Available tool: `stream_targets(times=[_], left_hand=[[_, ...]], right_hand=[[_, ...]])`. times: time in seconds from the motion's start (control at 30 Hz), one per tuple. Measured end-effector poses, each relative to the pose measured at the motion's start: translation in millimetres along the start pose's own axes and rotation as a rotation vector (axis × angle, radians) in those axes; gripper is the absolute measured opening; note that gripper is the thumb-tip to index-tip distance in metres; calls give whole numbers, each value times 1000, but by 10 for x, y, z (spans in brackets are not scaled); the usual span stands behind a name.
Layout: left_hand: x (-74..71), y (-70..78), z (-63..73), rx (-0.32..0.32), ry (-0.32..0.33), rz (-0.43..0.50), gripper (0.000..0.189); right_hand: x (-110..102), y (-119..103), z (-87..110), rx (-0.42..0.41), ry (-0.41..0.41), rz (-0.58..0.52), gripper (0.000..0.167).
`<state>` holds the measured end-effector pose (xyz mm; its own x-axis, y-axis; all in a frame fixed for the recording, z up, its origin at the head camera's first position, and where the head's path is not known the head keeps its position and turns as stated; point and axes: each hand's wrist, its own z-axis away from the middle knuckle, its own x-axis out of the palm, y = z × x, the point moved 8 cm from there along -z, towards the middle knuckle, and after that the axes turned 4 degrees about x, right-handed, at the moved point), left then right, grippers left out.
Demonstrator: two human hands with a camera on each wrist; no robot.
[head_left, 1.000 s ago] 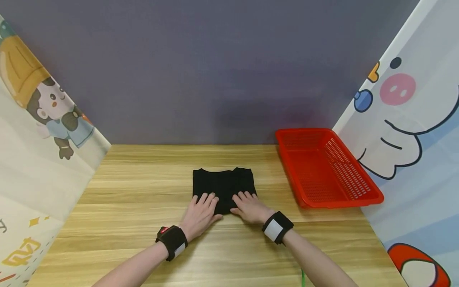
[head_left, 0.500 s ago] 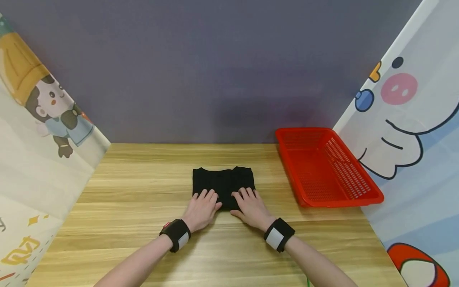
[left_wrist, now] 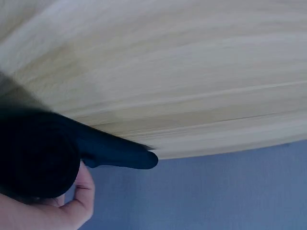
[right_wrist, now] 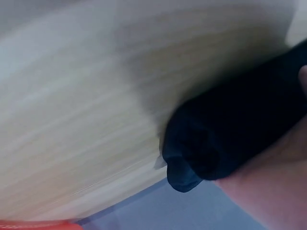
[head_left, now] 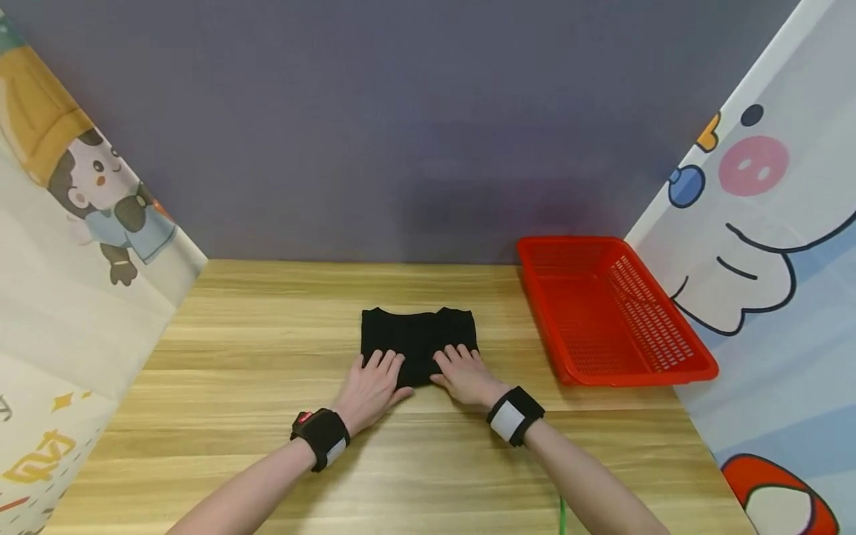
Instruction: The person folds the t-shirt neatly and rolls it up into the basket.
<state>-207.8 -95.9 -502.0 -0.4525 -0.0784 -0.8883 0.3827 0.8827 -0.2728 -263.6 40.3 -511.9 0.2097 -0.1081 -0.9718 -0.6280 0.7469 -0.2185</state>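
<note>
A black garment (head_left: 409, 338) lies on the wooden table in the head view, its far edge dipping between two raised corners. Its near part is rolled up; the left wrist view shows the roll (left_wrist: 41, 155) end-on with a flat tail pointing away. My left hand (head_left: 370, 390) grips the left end of this roll, and a bent finger (left_wrist: 84, 194) curves against it. At the other end, my right hand (head_left: 464, 375) holds the roll from above. In the right wrist view the rolled garment (right_wrist: 230, 120) partly hides that hand's fingers.
A red plastic basket (head_left: 568, 368) with slotted sides stands at the right of the wooden table (head_left: 267, 327). A grey-blue wall (head_left: 361, 134) rises behind the table's back edge. Printed cartoon panels flank both sides. A green cord (head_left: 562, 513) shows near the right forearm.
The garment's near rolled edge has moved away from me, and less of its flat part shows. Both hands have moved slightly forward with it. The basket has stayed in place.
</note>
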Motion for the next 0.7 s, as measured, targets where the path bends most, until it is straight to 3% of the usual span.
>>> stream_targets(times=[0.17, 0.3, 0.5, 0.7], left_hand=[[-48, -37, 36, -54, 12, 39, 51], [-65, -59, 8, -95, 6, 124, 41], [4, -98, -66, -119, -105, 205, 31], [59, -140, -114, -146, -202, 276, 30]], right_hand=[[60, 62, -46, 33, -65, -42, 30], [32, 45, -25, 70, -34, -31, 38], [-9, 34, 68, 209, 83, 63, 60], [1, 33, 106, 252, 127, 77, 55]])
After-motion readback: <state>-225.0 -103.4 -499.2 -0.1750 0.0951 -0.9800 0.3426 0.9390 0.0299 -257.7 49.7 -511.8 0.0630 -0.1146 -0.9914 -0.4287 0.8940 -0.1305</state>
